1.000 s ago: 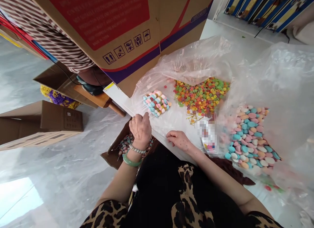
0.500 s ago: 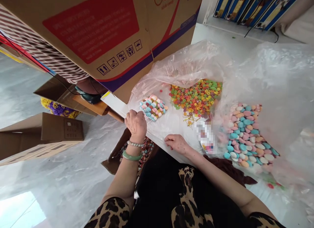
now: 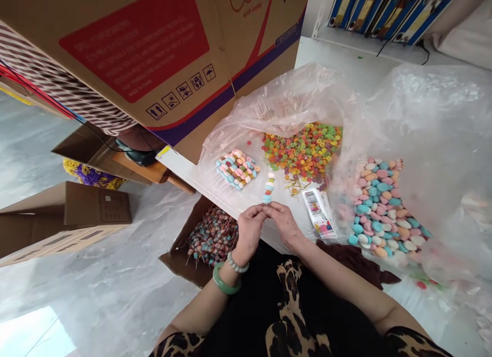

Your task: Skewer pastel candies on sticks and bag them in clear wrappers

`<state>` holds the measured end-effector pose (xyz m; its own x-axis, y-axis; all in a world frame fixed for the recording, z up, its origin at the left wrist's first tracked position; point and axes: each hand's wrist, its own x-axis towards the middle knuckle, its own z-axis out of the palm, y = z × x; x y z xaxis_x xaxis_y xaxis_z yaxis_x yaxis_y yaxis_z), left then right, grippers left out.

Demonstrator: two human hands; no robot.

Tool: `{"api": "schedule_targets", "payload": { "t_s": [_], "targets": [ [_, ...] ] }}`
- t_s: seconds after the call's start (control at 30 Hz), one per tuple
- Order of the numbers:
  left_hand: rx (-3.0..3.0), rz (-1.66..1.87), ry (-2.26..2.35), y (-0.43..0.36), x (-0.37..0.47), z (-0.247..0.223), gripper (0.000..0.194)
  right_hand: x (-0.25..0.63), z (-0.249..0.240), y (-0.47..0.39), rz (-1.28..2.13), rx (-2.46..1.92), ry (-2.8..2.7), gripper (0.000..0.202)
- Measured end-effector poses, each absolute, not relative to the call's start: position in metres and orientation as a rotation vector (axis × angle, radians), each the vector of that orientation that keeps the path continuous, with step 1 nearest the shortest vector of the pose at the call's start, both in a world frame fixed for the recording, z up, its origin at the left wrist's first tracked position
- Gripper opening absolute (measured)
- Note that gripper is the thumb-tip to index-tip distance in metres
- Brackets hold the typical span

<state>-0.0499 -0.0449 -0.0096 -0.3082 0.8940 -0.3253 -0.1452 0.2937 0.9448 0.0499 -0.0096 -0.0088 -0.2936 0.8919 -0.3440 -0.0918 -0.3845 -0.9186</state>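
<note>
My left hand [image 3: 250, 231], wearing a green bangle and a beaded bracelet, is closed in a pinch at the lower end of a candy skewer [image 3: 268, 187]. Against it, my right hand [image 3: 283, 223] pinches the same end, and the fingertips of both hands meet. Pastel and coloured candies are threaded along the skewer, which points away from me. Beyond my left hand lies a stack of similar candy skewers [image 3: 237, 169]. Gold twist ties [image 3: 294, 187] and a printed packet [image 3: 318, 213] lie beyond my right hand.
Small ring candies [image 3: 303, 149] and pastel oval candies [image 3: 378, 208] lie in heaps on clear plastic sheeting [image 3: 434, 142]. A large carton [image 3: 215, 106] stands at the back left. Below the table edge, an open box [image 3: 177, 254] holds many threaded candies. A brown cloth [image 3: 357, 265] lies at right.
My left hand has moved right, away from the skewer stack, and meets my right hand. A candy skewer now stands out from their fingertips.
</note>
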Motion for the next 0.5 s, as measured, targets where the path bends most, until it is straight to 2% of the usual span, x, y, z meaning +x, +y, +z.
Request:
{"api": "schedule_targets", "payload": {
  "t_s": [0.1,0.2,0.27,0.4,0.5],
  "targets": [
    [1.115,1.010,1.549,-0.037,-0.045,-0.003,0.014,0.065,-0.006,-0.001,1.719,-1.278,-0.901,0.019],
    [1.633,0.562,1.831,-0.011,-0.052,0.014,0.022,0.087,-0.006,0.015,1.605,-1.408,-0.938,0.022],
    [1.944,0.397,2.053,0.018,-0.056,0.022,0.032,0.100,-0.007,0.023,1.533,-1.470,-0.976,0.024],
    [2.130,0.137,2.273,0.081,-0.056,0.016,0.043,0.112,-0.011,0.023,1.535,-1.535,-0.933,0.027],
    [2.174,0.000,2.271,0.109,-0.053,0.002,0.043,0.115,-0.014,0.015,1.615,-1.565,-0.951,0.027]
  ]
}}
